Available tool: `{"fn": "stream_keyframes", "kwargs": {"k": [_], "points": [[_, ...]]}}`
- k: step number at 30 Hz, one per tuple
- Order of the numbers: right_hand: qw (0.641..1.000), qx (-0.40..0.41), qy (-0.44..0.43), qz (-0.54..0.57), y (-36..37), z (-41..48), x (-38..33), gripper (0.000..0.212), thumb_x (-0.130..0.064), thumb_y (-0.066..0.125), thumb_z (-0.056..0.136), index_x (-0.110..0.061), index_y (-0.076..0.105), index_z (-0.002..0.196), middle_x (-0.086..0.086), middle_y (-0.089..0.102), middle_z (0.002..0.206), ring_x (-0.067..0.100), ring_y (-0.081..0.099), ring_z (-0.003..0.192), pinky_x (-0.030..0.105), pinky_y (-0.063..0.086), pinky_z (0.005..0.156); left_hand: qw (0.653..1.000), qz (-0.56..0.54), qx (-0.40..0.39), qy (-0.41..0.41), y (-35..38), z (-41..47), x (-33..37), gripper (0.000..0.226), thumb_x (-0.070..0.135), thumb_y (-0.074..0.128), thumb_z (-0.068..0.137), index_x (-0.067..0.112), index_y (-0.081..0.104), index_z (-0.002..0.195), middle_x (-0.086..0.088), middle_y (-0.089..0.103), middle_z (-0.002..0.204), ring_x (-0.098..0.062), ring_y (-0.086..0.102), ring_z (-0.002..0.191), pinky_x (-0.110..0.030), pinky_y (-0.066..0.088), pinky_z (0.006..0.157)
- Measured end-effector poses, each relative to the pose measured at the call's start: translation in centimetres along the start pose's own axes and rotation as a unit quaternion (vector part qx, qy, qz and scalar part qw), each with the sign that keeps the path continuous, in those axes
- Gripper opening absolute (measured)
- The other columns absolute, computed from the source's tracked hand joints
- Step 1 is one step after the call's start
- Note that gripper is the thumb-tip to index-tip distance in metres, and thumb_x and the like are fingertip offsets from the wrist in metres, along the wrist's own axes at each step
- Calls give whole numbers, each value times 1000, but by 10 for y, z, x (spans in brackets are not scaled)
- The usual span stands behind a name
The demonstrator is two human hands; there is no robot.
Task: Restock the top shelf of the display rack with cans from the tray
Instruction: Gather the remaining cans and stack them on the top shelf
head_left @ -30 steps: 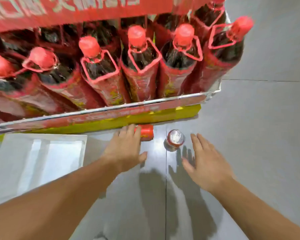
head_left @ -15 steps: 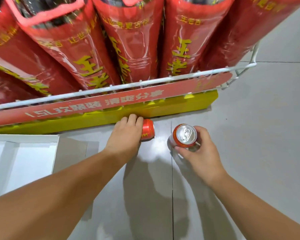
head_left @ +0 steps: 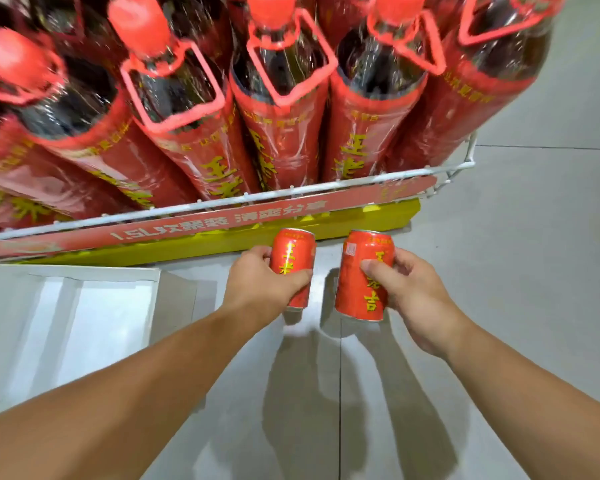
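I see a display rack [head_left: 222,233] filling the upper half of the view, its wire-fronted lower shelf packed with tall red-labelled bottles [head_left: 281,109] leaning toward me. The top shelf I must restock is out of sight, somewhere above the frame. Below lies grey floor [head_left: 516,271], and at the left a white tray [head_left: 84,306] that looks empty from here. My two forearms reach in from the bottom edge. My left hand [head_left: 257,289] is wrapped around one red can [head_left: 291,265]; my right hand [head_left: 413,296] is clasped around a second red can [head_left: 364,275]. Both cans are held clear of the floor, just in front of the rack's yellow base, side by side but apart. Their long axes stand nearly upright, tops toward the rack. I judge both hands equally near, and the coming move is straight up.
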State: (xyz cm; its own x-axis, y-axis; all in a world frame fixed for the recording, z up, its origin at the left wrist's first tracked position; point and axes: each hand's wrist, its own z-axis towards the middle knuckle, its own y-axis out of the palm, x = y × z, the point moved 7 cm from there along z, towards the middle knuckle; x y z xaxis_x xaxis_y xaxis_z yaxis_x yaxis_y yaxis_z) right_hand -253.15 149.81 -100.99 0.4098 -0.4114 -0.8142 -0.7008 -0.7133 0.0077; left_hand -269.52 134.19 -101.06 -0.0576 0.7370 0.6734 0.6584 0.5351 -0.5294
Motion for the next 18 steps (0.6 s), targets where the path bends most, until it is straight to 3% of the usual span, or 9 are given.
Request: {"fn": "stream_keyframes", "kwargs": {"k": [4, 8, 10, 14, 18], "points": [[1000, 11, -16, 15, 1, -51, -63, 24, -16, 72, 91, -15, 63, 113, 0, 73, 88, 10, 72, 76, 28, 55, 66, 998, -21, 43, 27, -44, -47, 58, 42, 32, 90, 69, 31, 56, 93, 18, 61, 84, 6, 58, 70, -12, 41, 57], [999, 21, -32, 10, 4, -98, -130, 24, -18, 73, 90, -14, 59, 110, 3, 71, 84, 6, 69, 65, 19, 53, 54, 995, -7, 78, 60, -91, -94, 119, 41, 37, 89, 67, 32, 58, 93, 8, 65, 93, -4, 63, 78, -7, 38, 58], [999, 25, -48, 10, 5, -128, -170, 25, -19, 74, 90, -14, 59, 110, 8, 71, 88, 9, 68, 69, 21, 55, 58, 992, 2, 94, 78, -120, -124, 155, 38, 36, 89, 67, 31, 57, 88, 6, 65, 91, -8, 63, 81, -6, 38, 58], [996, 23, -88, 6, 11, -187, -252, 25, -25, 78, 86, -24, 59, 103, 6, 75, 93, 12, 71, 76, 27, 57, 66, 989, -6, 101, 106, -174, -184, 223, 36, 28, 91, 69, 31, 57, 84, 18, 62, 78, 10, 59, 63, -4, 40, 53], [993, 42, -112, -3, 6, -250, -333, 40, -40, 81, 71, -27, 62, 103, 0, 77, 93, 16, 75, 85, 37, 61, 78, 983, 13, 120, 141, -232, -251, 297, 36, 34, 91, 68, 31, 60, 86, 18, 64, 80, 9, 57, 69, -6, 36, 57]]}}
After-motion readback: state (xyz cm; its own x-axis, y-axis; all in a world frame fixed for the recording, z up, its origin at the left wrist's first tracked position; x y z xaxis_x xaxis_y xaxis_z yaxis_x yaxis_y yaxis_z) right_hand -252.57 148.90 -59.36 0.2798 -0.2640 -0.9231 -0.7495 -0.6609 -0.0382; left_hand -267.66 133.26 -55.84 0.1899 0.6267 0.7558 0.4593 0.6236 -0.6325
